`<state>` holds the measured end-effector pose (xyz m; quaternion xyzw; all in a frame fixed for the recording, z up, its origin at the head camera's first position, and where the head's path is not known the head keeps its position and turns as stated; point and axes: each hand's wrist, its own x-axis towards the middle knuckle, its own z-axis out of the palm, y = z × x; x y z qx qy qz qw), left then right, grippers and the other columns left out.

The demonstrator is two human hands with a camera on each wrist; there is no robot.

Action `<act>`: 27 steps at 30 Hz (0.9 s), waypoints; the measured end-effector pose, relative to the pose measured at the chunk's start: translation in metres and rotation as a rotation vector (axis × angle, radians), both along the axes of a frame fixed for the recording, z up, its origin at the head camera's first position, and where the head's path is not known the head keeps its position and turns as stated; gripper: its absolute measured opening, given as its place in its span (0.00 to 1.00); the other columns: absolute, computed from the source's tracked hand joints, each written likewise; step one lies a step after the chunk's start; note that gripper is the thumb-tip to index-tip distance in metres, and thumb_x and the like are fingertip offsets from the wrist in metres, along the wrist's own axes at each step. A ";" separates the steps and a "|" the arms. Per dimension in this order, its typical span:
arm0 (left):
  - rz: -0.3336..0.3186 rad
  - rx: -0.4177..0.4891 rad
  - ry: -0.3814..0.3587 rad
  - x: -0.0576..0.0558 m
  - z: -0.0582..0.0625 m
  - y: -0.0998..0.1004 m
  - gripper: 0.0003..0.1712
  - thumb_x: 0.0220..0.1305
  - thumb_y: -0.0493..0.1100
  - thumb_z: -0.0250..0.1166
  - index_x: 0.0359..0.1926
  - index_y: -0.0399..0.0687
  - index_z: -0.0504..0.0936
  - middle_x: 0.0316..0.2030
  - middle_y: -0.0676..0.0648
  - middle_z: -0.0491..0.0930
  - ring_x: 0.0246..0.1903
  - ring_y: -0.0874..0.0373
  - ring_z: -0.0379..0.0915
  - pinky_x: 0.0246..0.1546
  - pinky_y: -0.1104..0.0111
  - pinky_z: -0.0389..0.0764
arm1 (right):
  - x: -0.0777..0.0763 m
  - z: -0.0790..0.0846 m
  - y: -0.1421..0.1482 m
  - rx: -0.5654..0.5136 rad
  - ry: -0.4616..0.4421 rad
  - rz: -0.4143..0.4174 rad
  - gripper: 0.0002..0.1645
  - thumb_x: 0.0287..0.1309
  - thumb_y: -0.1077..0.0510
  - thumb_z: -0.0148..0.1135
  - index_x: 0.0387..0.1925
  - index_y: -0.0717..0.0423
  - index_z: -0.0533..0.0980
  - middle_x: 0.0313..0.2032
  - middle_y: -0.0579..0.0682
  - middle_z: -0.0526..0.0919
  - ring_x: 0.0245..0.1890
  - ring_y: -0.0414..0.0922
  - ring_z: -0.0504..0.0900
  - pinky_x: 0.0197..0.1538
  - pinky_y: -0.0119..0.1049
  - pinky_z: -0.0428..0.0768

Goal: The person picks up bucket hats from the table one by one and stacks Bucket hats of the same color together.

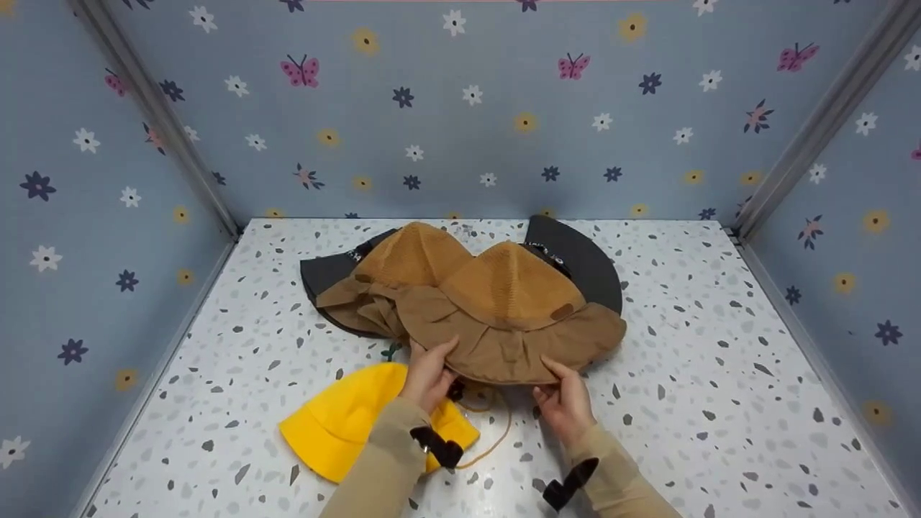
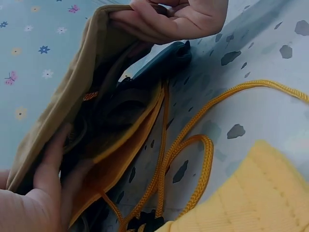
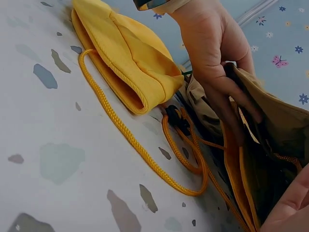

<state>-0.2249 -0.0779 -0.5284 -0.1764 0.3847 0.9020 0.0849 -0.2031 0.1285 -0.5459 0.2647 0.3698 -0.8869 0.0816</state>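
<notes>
Both hands hold the front brim of a brown sun hat (image 1: 511, 295) with a tan corduroy crown and a ruffled brim. My left hand (image 1: 430, 374) grips the brim's left part, thumb on top and fingers beneath. At the brim's right part my right hand (image 1: 565, 404) pinches the edge the same way. The wrist views look in under the raised brim (image 2: 63, 101), where an orange-yellow edge (image 3: 236, 169) and dark fabric show. A second brown sun hat (image 1: 414, 255) lies just left of it, partly covered. In front, a yellow bucket hat (image 1: 345, 410) sits partly behind my left forearm.
Black hats show behind the brown ones, one brim (image 1: 324, 277) at left and another (image 1: 583, 266) at right. An orange cord (image 1: 507, 432) with a dark toggle (image 3: 177, 120) loops on the speckled tabletop (image 1: 719, 403). Flower-patterned panels (image 1: 475, 108) enclose the back and sides.
</notes>
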 end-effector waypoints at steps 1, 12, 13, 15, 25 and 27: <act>0.008 -0.006 0.000 0.000 0.000 0.001 0.47 0.72 0.30 0.55 0.77 0.67 0.39 0.75 0.42 0.53 0.71 0.43 0.58 0.70 0.49 0.65 | 0.000 0.000 0.000 0.008 -0.003 0.006 0.02 0.66 0.62 0.58 0.37 0.56 0.73 0.24 0.45 0.84 0.20 0.38 0.77 0.26 0.29 0.73; -0.024 -0.242 0.011 0.005 0.009 0.002 0.47 0.74 0.31 0.52 0.78 0.68 0.34 0.78 0.44 0.43 0.75 0.43 0.47 0.74 0.48 0.57 | 0.002 0.000 0.002 0.089 0.054 0.017 0.03 0.65 0.62 0.61 0.39 0.55 0.75 0.28 0.46 0.87 0.28 0.40 0.83 0.36 0.35 0.80; -0.031 -0.271 0.024 0.006 0.010 0.002 0.47 0.74 0.32 0.51 0.78 0.68 0.33 0.78 0.44 0.42 0.75 0.42 0.47 0.73 0.47 0.58 | 0.002 0.000 0.002 0.096 0.068 0.015 0.05 0.65 0.63 0.61 0.41 0.55 0.75 0.29 0.46 0.87 0.30 0.40 0.84 0.38 0.36 0.81; -0.041 -0.329 0.063 0.010 0.012 0.002 0.46 0.75 0.33 0.51 0.78 0.66 0.33 0.78 0.43 0.42 0.74 0.41 0.49 0.72 0.47 0.60 | 0.003 0.000 0.002 0.108 0.085 0.005 0.08 0.64 0.64 0.62 0.44 0.56 0.75 0.32 0.46 0.87 0.33 0.40 0.85 0.41 0.37 0.82; 0.039 -0.396 0.218 0.032 0.028 0.018 0.44 0.75 0.32 0.50 0.79 0.60 0.37 0.78 0.43 0.44 0.75 0.44 0.48 0.72 0.51 0.61 | 0.002 0.008 0.004 0.113 0.193 -0.068 0.33 0.64 0.72 0.55 0.66 0.52 0.59 0.54 0.46 0.74 0.49 0.37 0.79 0.55 0.31 0.79; 0.045 -0.347 0.235 0.036 0.032 0.021 0.44 0.75 0.31 0.50 0.79 0.61 0.36 0.78 0.44 0.43 0.76 0.45 0.47 0.72 0.52 0.61 | 0.001 0.012 0.007 0.116 0.195 -0.071 0.38 0.64 0.73 0.54 0.71 0.50 0.54 0.59 0.48 0.70 0.51 0.38 0.78 0.56 0.30 0.78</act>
